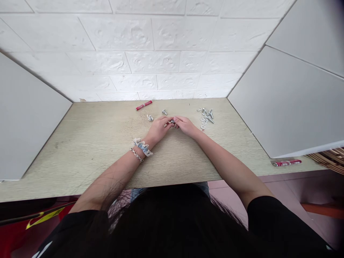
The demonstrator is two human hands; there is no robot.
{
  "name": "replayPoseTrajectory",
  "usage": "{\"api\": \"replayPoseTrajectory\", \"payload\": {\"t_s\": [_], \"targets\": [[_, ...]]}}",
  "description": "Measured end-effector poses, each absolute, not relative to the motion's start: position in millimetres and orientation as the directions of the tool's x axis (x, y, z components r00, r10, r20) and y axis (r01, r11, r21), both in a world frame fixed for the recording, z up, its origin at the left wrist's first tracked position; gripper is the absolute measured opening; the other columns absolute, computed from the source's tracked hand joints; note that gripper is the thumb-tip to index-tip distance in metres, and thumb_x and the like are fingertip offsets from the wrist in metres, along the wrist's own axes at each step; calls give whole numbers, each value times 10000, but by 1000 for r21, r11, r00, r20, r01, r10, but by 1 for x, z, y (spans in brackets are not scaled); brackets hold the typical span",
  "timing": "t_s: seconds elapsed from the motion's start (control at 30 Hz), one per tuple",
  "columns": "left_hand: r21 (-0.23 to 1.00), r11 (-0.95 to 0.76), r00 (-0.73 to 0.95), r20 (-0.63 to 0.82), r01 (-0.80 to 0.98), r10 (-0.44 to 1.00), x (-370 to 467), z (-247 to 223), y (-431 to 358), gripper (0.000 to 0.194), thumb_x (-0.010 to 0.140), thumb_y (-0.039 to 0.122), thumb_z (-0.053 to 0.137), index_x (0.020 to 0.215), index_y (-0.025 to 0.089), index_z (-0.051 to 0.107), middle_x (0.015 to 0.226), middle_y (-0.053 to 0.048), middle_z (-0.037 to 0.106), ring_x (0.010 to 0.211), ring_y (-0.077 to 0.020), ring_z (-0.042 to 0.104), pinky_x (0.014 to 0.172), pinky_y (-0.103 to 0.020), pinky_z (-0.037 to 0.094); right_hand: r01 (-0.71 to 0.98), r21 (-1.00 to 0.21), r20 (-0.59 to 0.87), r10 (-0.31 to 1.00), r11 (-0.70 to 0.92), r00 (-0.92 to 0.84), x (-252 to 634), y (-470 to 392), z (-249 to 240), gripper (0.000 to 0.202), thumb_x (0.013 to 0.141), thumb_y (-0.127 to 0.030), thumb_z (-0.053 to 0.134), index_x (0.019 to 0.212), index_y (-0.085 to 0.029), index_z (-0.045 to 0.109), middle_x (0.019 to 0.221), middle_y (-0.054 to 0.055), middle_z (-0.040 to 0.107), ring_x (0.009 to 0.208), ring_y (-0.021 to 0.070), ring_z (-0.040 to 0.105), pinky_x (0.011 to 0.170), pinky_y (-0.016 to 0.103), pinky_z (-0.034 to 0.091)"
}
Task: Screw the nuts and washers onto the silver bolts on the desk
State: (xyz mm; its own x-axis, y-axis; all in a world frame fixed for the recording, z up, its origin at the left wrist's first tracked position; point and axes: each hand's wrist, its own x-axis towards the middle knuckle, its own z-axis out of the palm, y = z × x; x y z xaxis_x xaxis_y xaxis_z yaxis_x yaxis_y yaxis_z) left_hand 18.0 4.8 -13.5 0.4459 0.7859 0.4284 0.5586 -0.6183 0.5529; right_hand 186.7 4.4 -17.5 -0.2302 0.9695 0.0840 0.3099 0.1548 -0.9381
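Observation:
My left hand (pixel 159 129) and my right hand (pixel 185 126) meet over the middle of the table, fingers pinched together. Between their fingertips is a small metal bolt (pixel 172 122) with what looks like a nut or washer on it; the fingers cover most of it. Just beyond my left hand lie two bolts with washers on them, one bolt (pixel 150 117) on the left and another bolt (pixel 164 112) nearer the middle. To the right of my right hand is a loose group of bolts (pixel 211 114), nuts (pixel 206 121) and flat washers (pixel 202 127).
A red tube-like wrapped stick (pixel 143 105) lies near the brick-patterned wall (pixel 166 64). A similar red stick (pixel 287 163) is at the table's right front. Grey panels (pixel 29 114) flank the table (pixel 88 150) on both sides. A wicker basket (pixel 330 159) shows at far right.

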Motion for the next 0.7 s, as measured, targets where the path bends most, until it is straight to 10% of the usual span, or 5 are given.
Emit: {"api": "replayPoseTrajectory", "payload": {"t_s": [0.7], "targets": [[571,-565,429,369,595,825,19,-10,4,286,905,176,575,1176,177,665,1098,-67,731,967,-181,675,904,-316,518,203,-970,90,971,136,-223,184,6,-19,154,757,-256,557,893,-187,577,915,4,633,832,131,558,799,296,437]]}}
